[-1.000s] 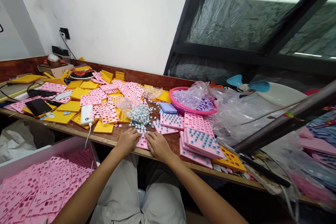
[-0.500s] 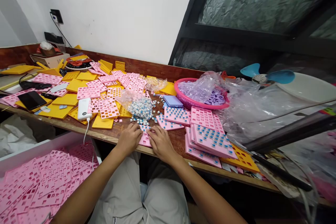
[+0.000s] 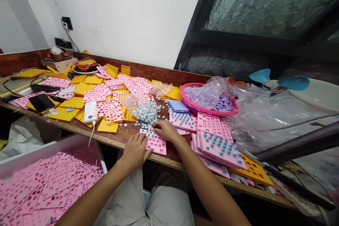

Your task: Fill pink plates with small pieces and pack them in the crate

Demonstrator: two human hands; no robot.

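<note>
Two hands at a pink grid plate on a cluttered bench

The left hand (image 3: 135, 151) lies flat with fingers spread, pressing the near left edge of the pink grid plate (image 3: 156, 142) at the table's (image 3: 116, 137) front edge. The right hand (image 3: 165, 129) rests loosely curled at the plate's 1 o'clock corner; whether it pinches anything cannot be told. A clear bag of small switches (image 3: 143, 110) sits at 11 o'clock

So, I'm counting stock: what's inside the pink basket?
The pink basket holds crumpled clear plastic bags with small purple pieces showing beside them. Whatever lies beneath the plastic and at the basket's bottom is covered, so more parts cannot be ruled out.
</note>
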